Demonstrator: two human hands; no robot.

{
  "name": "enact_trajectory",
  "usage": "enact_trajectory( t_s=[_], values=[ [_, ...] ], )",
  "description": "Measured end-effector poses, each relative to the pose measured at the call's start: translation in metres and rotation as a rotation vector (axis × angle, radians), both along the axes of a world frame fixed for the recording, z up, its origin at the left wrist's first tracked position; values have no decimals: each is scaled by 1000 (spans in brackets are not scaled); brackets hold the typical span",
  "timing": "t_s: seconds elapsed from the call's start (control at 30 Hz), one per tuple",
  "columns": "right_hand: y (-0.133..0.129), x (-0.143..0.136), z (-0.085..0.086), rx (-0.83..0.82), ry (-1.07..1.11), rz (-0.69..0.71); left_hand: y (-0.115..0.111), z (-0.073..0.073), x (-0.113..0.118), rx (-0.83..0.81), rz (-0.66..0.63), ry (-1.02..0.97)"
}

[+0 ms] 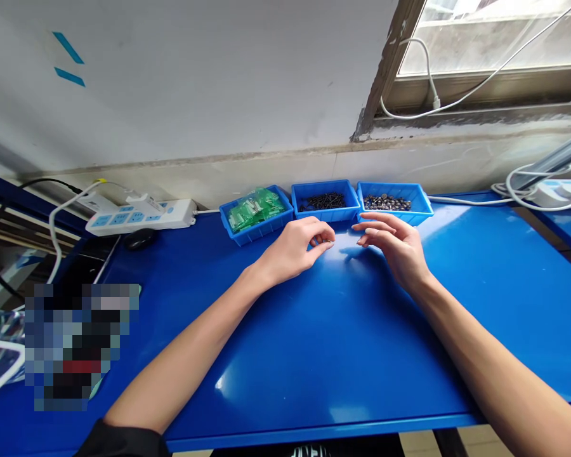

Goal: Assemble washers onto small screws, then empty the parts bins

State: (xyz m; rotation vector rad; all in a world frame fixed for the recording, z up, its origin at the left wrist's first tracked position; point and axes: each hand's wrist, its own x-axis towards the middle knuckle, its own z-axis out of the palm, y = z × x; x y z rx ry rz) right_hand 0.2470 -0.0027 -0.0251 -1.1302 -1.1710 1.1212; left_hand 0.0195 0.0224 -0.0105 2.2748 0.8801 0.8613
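Three blue bins stand in a row by the wall: the left bin (261,233) holds green packets (254,211), the middle bin (330,214) dark screws (327,201), the right bin (416,217) small round metal parts (387,202). In front of the left and middle bins, my left hand (299,247) has its thumb and fingertips pinched together; whatever is between them is too small to name. My right hand (396,244) hovers just in front of the right bin, fingers apart, holding nothing.
A white power strip (145,218) and a black round object (139,239) lie at the back left of the blue table (285,362). At the left edge are a pixelated area and a plastic bottle (2,324). White cables and a metal arm (552,158) stand at the right.
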Motion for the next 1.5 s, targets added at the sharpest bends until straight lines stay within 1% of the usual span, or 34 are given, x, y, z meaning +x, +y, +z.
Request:
enact_trajectory(
  t_s=[0.1,0.2,0.37,0.47,0.6,0.77,0.93,1.0,1.07,1.13,1.23,1.3,1.4,1.5],
  values=[
    [-1,-2,-1,-3,-74,109,-2,4,1,-58,18,-107],
    [-3,-5,-5,-5,-123,188,-4,5,2,-161,29,-188],
    [-6,-9,-5,-12,-64,263,-4,5,4,-324,49,-304],
    [-7,-9,-3,-16,-36,280,-4,4,5,-412,63,-378],
    [-8,-9,-3,-9,15,272,-4,3,6,-469,59,-391],
    [-9,-10,-2,-55,-14,304,-4,2,7,-484,32,-343],
    [-9,-11,0,-53,13,300,-5,0,7,-514,-48,-334],
    [-8,-11,1,-28,27,287,-7,1,7,-516,-76,-322],
    [-7,-10,1,10,48,236,-8,3,7,-482,-69,-286],
    [-4,-8,0,65,85,115,-7,4,6,-424,-33,-249],
    [2,-1,-5,138,120,-116,-5,6,4,-373,11,-208],
    [6,3,-8,135,96,-206,-3,6,1,-361,24,-169],
    [9,7,-11,93,69,-215,0,3,-3,-302,58,-47],
    [7,5,-9,68,17,-146,2,-2,-4,-197,137,151]
  ],
)
